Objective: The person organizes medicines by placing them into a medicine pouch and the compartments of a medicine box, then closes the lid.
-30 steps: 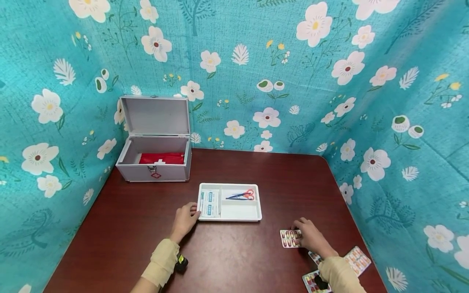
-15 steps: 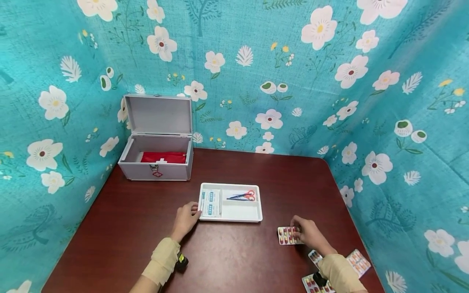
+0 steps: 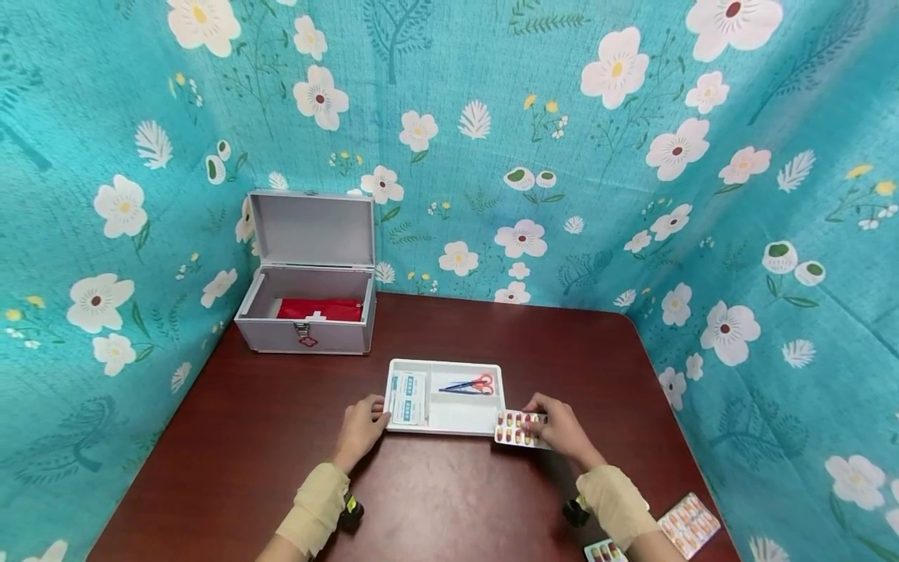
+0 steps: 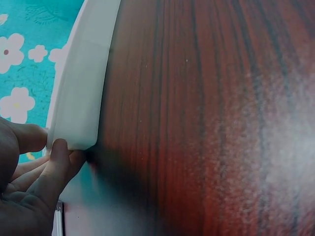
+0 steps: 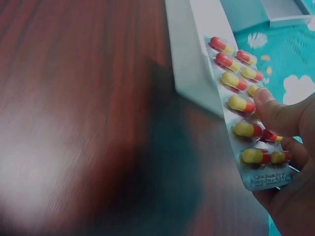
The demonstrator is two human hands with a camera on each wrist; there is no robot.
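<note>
My right hand [image 3: 559, 431] pinches a blister pack of red-and-yellow capsules [image 3: 516, 428], thumb on its capsule side. The pack is raised over the table and overlaps the lower right corner of the white divided tray [image 3: 463, 430] in the head view. At the tray's left end my left hand [image 3: 363, 428] grips the wall, with the thumb [image 4: 32, 137] at the rim and fingers against the outside. White-and-blue packets [image 3: 407, 398] fill the left compartment. Orange-handled scissors [image 3: 482, 384] lie in the upper right one, beside a dark blue slender tool [image 3: 458, 386].
An open silver case [image 3: 309, 334] with a red pouch [image 3: 330, 310] inside stands at the back left. More blister packs lie front right: an orange one [image 3: 690, 524] and a red-and-yellow one [image 3: 604, 551], partly behind my right arm. Floral curtains [image 3: 449, 156] border the table.
My right hand has lifted the capsule pack off the table and carried it left to the tray's corner. My left hand stays at the tray's end. The head view has shifted slightly.
</note>
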